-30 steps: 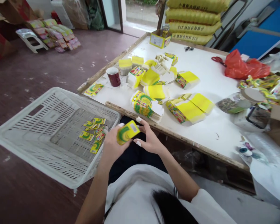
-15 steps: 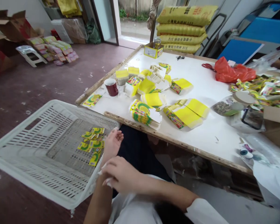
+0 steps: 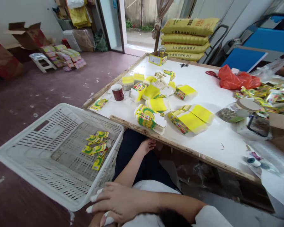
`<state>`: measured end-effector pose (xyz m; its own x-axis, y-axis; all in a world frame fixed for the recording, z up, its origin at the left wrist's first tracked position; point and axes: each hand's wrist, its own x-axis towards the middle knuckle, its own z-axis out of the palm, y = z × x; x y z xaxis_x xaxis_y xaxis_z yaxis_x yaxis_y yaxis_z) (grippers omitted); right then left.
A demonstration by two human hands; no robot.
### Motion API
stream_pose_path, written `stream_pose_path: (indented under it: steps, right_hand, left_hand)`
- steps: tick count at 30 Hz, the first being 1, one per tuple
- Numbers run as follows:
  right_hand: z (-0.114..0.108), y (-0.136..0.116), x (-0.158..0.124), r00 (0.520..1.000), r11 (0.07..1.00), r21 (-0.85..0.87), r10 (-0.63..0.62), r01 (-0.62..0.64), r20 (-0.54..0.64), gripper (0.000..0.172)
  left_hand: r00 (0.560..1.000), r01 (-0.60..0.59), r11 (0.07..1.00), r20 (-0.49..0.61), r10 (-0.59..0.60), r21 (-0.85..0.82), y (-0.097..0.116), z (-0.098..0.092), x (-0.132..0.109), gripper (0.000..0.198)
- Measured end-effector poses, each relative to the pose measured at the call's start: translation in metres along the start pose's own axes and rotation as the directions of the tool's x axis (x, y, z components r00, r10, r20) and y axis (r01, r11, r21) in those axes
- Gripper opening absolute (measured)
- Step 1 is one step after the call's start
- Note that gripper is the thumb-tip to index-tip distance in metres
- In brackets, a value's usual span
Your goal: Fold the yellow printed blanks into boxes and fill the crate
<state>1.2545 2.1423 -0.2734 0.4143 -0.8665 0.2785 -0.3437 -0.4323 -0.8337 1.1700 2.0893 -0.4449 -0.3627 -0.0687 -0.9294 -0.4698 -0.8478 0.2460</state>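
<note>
My left hand (image 3: pixel 147 146) lies on my dark-trousered lap just under the table's near edge, fingers loose and holding nothing. My right hand (image 3: pixel 115 201), fingers spread and capped white at the tips, rests on my left forearm at the bottom of the view. To my left a white plastic basket (image 3: pixel 61 110) holds several small yellow-green boxes (image 3: pixel 96 148). The nearest stack of flat yellow-green cartons (image 3: pixel 148 116) sits at the table edge above my left hand.
The white table (image 3: pixel 210 91) carries more carton stacks, a red mug (image 3: pixel 117 92), red scissors (image 3: pixel 210 73), a red plastic bag (image 3: pixel 236 78) and a pile of sachets at right. Yellow sacks (image 3: pixel 186 37) are stacked behind it. Boxes and a stool stand at far left.
A second ago both hands held a small yellow box. The box left my hands over the basket, my left hand came back to my lap, and my right hand settled on my left forearm.
</note>
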Motion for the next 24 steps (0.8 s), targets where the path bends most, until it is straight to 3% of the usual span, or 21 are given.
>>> stream_pose_path:
  steps: [3,6,8,10,14,16,20,24]
  right_hand:
    - [-0.006,0.017,-0.025,0.981,0.986,0.014,0.169,-0.169,-0.098,0.053]
    - [-0.016,0.033,-0.051,0.913,0.922,0.123,0.384,-0.368,-0.142,0.064]
    - [-0.022,0.035,-0.063,0.876,0.878,0.219,0.461,-0.426,-0.140,0.069]
    - [-0.026,0.030,-0.065,0.895,0.876,0.305,0.427,-0.374,-0.130,0.068]
    - [-0.029,0.029,-0.048,0.977,0.929,0.314,0.213,-0.197,-0.019,0.060]
    - [-0.033,0.038,-0.042,0.977,0.941,0.265,0.206,-0.212,0.051,0.060]
    - [-0.038,0.056,-0.045,0.938,0.917,0.199,0.332,-0.345,0.098,0.068]
    - [-0.027,0.060,-0.035,0.968,0.939,0.242,0.222,-0.245,0.120,0.075]
  left_hand:
    - [1.000,0.005,0.997,-0.013,-0.004,0.081,-0.008,-0.001,0.019,0.025]
    - [1.000,0.009,0.990,-0.016,-0.007,0.141,-0.017,0.003,0.033,0.028]
    - [1.000,0.007,0.985,-0.008,-0.005,0.173,-0.023,0.005,0.037,0.030]
    - [1.000,0.002,0.979,0.008,-0.003,0.202,-0.028,0.006,0.039,0.031]
    - [0.999,-0.015,0.969,0.036,0.007,0.246,-0.032,0.000,0.046,0.034]
    - [0.999,-0.032,0.967,0.049,0.020,0.251,-0.032,-0.004,0.052,0.035]
    - [0.997,-0.069,0.970,0.047,0.059,0.232,-0.036,-0.011,0.062,0.039]
    - [0.997,-0.082,0.973,0.024,0.079,0.218,-0.039,-0.012,0.068,0.031]
